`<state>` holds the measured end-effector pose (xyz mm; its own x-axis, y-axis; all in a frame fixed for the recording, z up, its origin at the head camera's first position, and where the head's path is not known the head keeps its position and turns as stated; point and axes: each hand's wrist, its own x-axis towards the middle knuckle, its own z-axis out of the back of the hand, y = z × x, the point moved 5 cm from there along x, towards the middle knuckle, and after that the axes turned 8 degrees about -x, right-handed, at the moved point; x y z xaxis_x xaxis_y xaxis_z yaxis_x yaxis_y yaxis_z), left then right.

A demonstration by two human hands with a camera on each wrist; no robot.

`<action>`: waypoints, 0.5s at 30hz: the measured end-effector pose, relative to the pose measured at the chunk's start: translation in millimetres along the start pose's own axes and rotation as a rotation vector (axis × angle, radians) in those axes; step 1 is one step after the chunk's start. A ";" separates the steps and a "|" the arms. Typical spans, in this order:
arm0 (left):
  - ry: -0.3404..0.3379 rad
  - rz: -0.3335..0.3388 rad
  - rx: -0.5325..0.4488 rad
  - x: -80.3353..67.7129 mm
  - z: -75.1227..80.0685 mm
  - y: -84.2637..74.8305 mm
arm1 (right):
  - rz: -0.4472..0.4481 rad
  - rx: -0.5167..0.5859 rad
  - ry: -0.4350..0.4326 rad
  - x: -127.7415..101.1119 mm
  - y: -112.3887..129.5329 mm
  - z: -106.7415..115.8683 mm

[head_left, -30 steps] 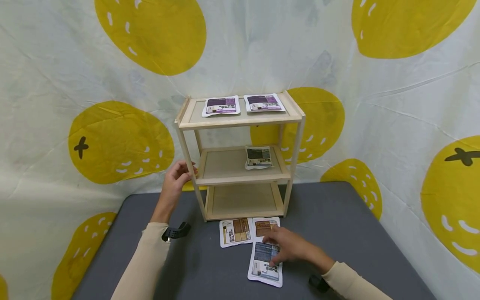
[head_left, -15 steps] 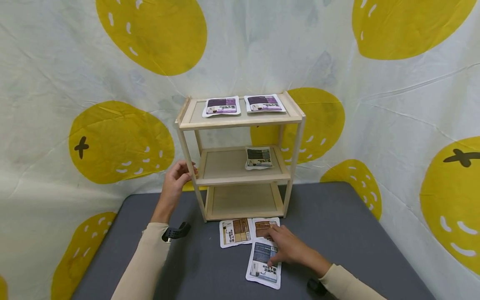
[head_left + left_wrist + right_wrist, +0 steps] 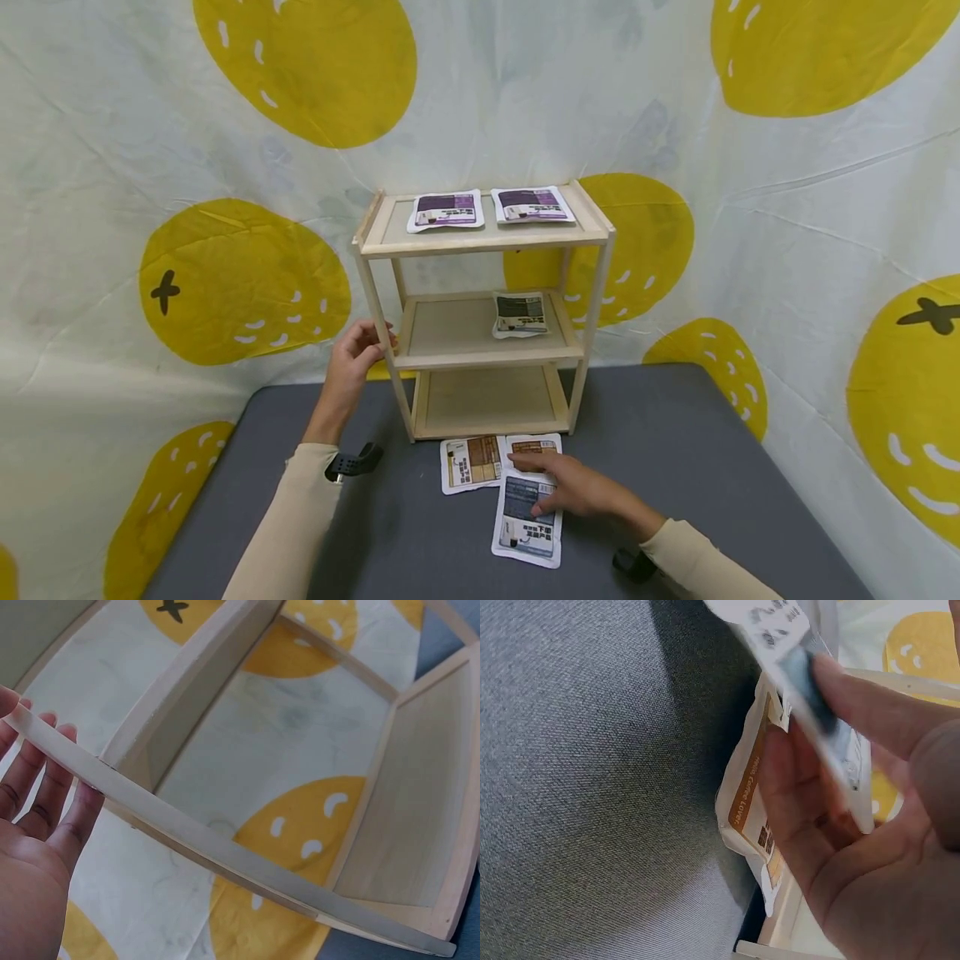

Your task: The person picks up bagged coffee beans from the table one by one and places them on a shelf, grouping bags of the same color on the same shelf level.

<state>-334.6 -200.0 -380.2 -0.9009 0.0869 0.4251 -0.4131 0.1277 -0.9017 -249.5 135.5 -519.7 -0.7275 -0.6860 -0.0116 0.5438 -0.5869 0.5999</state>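
A three-tier wooden shelf [image 3: 480, 242] stands at the back of the grey table [image 3: 675, 467]. My left hand [image 3: 360, 354] rests on its left front post [image 3: 187, 832], with straight fingers [image 3: 45, 787] lying against the wood. My right hand [image 3: 551, 490] pinches the upper right edge of a blue-and-white pouch [image 3: 525, 529] in front of the shelf. In the right wrist view the thumb [image 3: 870, 705] lies on top of the pouch [image 3: 769, 619] and the fingers are under it. Two brown pouches [image 3: 471, 462] [image 3: 534, 445] lie flat beside it, one of them just under my fingers [image 3: 746, 802].
Two purple pouches [image 3: 446, 210] [image 3: 532, 204] lie on the top tier. A dark pouch [image 3: 520, 314] sits at the right of the middle tier. The bottom tier [image 3: 487, 400] holds nothing. A cloth with yellow fruit prints hangs close behind and to both sides.
My right hand has slid a little left over the blue pouch and taken its edge between thumb and fingers. The pouch has shifted slightly. The left hand stays on the post.
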 end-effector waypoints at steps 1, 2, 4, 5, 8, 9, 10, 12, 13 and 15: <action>-0.003 0.001 -0.003 0.0 -0.2 0.1 | 0.003 0.023 0.005 0.4 -0.5 0.4; -0.002 0.001 -0.004 -0.2 -0.1 0.2 | 0.013 0.045 0.009 0.8 -0.8 0.7; 0.000 0.003 -0.003 -0.5 -0.4 0.2 | 0.026 0.084 0.017 1.5 -1.3 1.2; 0.000 0.002 -0.004 -0.6 -0.5 0.2 | 0.033 0.095 0.020 1.8 -1.5 1.3; 0.002 0.001 0.003 -0.7 -0.6 0.3 | 0.061 0.109 0.024 1.9 -1.6 1.3; 0.002 0.002 0.005 -0.6 -0.7 0.5 | 0.065 0.108 0.024 1.9 -1.7 1.2; 0.002 0.002 0.007 -0.7 -0.7 0.6 | 0.068 0.104 0.022 2.0 -1.6 1.2; 0.004 -0.001 0.003 -0.7 -1.0 0.4 | 0.074 0.111 0.013 2.0 -0.6 1.6; 0.003 -0.001 0.006 -0.7 -1.2 0.1 | 0.073 0.113 0.007 2.3 0.1 2.2; 0.004 -0.002 0.009 0.0 -1.2 0.0 | 0.063 0.116 -0.007 3.1 1.1 3.2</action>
<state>-334.4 -198.8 -380.1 -0.8995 0.0902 0.4276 -0.4166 0.1187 -0.9013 -252.6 134.1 -516.6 -0.6966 -0.7166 0.0343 0.5368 -0.4889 0.6876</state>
